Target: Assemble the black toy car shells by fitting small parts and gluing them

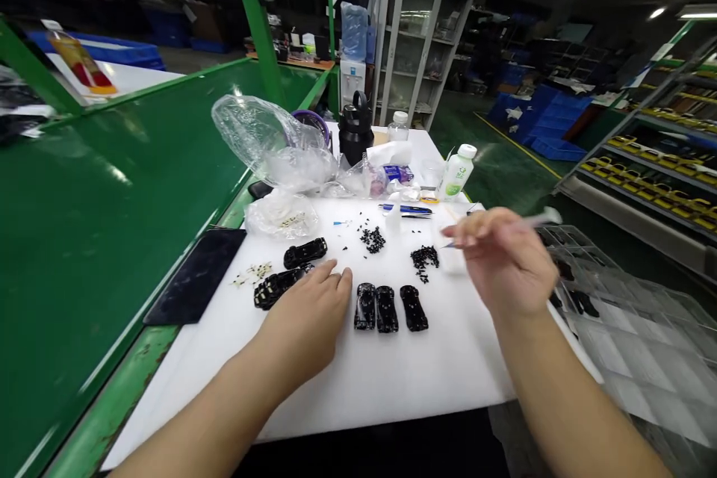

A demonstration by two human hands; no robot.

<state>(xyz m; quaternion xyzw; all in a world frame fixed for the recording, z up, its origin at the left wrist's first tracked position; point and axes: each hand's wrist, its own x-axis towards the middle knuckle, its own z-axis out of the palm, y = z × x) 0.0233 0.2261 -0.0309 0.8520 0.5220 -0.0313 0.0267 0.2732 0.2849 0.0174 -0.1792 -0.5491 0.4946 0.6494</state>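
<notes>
Right hand pinches metal tweezers between its fingertips; left hand, fingers spread and empty, rests just beside 3 black model car bodies.

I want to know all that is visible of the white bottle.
The white bottle looks like plastic, with a white cap and a green-printed label on its side. It seems to stand near the far right edge of the white board, leaning slightly in this wide view. A clear cup stands close on its left; whether they touch is hard to tell.
</notes>
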